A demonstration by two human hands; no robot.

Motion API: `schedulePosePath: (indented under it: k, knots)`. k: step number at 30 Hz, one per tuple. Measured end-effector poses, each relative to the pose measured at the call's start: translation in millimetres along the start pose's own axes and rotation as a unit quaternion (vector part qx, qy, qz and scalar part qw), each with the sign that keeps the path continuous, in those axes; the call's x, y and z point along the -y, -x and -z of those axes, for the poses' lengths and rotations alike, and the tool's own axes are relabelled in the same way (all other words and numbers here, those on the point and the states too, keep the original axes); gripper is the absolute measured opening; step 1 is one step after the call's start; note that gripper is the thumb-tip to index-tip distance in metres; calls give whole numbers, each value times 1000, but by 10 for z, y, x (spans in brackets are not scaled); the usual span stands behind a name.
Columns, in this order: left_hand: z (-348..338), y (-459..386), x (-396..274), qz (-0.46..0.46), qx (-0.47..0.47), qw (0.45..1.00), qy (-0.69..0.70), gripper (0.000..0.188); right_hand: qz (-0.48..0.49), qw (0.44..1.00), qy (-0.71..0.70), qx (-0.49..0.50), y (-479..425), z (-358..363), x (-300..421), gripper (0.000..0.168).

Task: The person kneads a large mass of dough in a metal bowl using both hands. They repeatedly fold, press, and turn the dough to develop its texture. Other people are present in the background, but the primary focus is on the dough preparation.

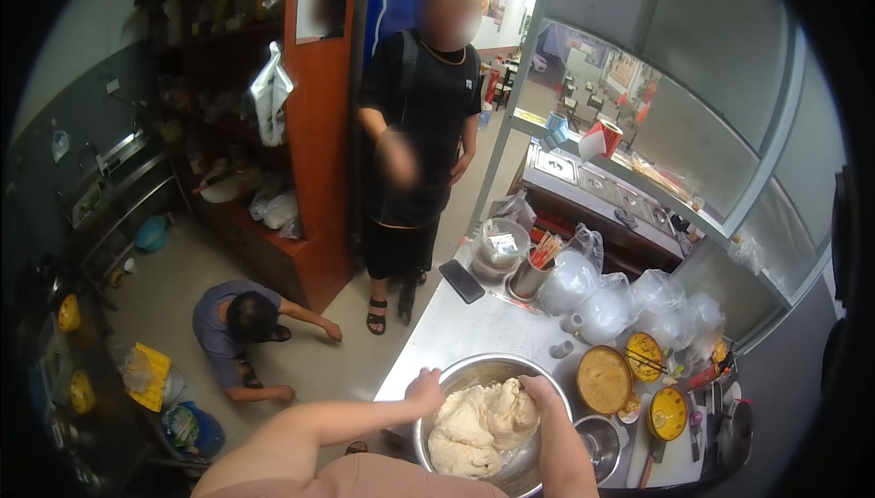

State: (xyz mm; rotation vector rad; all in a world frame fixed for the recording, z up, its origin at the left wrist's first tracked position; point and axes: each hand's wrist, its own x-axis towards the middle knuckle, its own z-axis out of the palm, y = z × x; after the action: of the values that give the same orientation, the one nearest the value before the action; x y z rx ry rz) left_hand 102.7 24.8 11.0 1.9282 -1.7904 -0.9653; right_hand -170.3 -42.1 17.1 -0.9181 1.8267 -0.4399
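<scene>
A wide stainless-steel bowl stands before me at the near edge of the metal counter. Inside it lies a large, rough mass of pale dough, folded into lumps. My left hand grips the bowl's rim on the left. With curled fingers, my right hand holds the dough's upper right lump; its fingertips are partly hidden. Just right of my right forearm is a smaller metal bowl.
On the counter are a phone, a chopstick holder, bagged containers, a round wooden-looking board or lid and yellow bowls. A cleaver lies on a white cutting board. One person crouches left; another stands beyond the counter.
</scene>
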Motion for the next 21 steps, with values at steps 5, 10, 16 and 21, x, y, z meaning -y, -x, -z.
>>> schedulePosePath:
  k: [5, 10, 16, 21]
  knots:
    - [35, -574, -119, -179, 9, 979, -94, 27, 70, 996, 47, 32, -18, -140, -51, 32]
    - [-16, -599, -171, -161, 28, 984, -76, 26, 29, 992, -5, 119, 295, -29, 76, 28]
    - [-29, -621, -141, -176, 17, 983, -56, 21, 21, 993, 36, 108, 335, -64, -49, 27]
    - [-50, -639, -116, -176, 22, 983, -35, 19, 118, 983, 141, -28, 380, -148, -219, 40]
